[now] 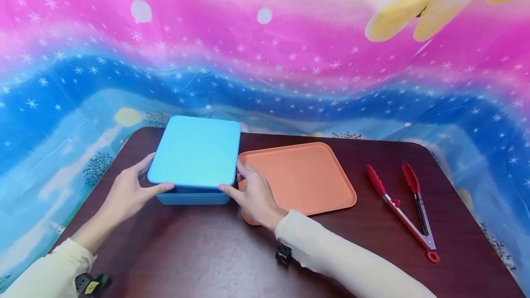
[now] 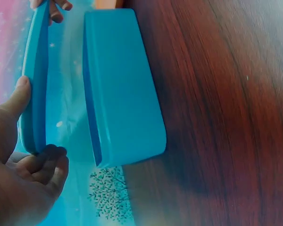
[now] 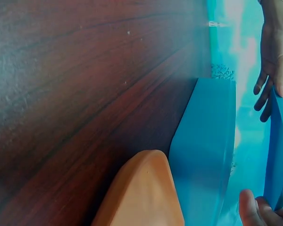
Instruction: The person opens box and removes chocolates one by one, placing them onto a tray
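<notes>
A flat light-blue lid (image 1: 194, 153) is held over a blue rectangular box (image 1: 192, 198) on the table. My left hand (image 1: 130, 192) pinches the lid's left edge, thumb on top and fingers beneath. At the right edge, my right hand (image 1: 256, 194) grips the same lid between thumb and fingers. Both wrist views show a gap between the lid (image 2: 35, 94) and the rim of the box (image 3: 203, 155), so the two are apart. The inside of the box is hidden.
An orange tray (image 1: 298, 178) lies right of the box, close beside it, partly behind my right hand. Farther right, red-tipped metal tongs (image 1: 406, 213) lie spread on the dark wooden table (image 1: 198, 252). A colourful patterned cloth (image 1: 265, 68) hangs behind the table.
</notes>
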A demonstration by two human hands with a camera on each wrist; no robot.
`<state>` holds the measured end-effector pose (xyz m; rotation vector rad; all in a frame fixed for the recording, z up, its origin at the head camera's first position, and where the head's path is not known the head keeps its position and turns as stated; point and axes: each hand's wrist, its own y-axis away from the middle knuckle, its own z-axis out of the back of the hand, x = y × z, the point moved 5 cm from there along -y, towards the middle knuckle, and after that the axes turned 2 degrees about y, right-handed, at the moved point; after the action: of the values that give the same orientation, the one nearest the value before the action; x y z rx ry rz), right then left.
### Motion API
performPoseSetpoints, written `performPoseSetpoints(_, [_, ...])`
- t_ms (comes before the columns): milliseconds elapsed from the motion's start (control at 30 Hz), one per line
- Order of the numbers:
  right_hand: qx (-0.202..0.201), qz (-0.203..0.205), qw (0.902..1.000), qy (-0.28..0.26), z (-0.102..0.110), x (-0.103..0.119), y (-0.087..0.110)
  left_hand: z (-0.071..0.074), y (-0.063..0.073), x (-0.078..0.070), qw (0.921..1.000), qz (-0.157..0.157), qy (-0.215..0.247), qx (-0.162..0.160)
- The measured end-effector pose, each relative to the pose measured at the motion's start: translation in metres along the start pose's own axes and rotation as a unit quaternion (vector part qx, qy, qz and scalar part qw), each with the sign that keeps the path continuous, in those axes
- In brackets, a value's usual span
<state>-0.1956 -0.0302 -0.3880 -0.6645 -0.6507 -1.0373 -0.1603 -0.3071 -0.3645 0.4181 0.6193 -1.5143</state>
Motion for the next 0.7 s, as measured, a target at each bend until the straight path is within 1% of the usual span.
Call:
performPoseSetpoints(133, [0.004,0.007,1.0000,0.005,0.001,0.003,0.006,0.002,0.006,-0.002,0.9999,0.003,-0.005,0.014])
performPoseSetpoints(233, [0.006,0.011,0.9999,0.007,0.002,0.004,0.009,0.004,0.008,-0.004,0.9995,0.000,-0.007,0.030])
performPoseSetpoints(467, [0.009,0.021,0.9997,0.010,0.005,0.004,0.019,0.011,0.008,-0.008,0.9961,-0.014,-0.013,0.087])
performPoseSetpoints(600, [0.017,0.024,0.9993,-0.022,0.004,0.004,0.027,0.014,0.012,-0.006,0.9941,-0.024,-0.016,0.105])
performPoseSetpoints(700, [0.026,0.023,0.9979,-0.056,0.001,0.004,0.031,0.014,0.017,-0.003,0.9932,-0.024,-0.012,0.114])
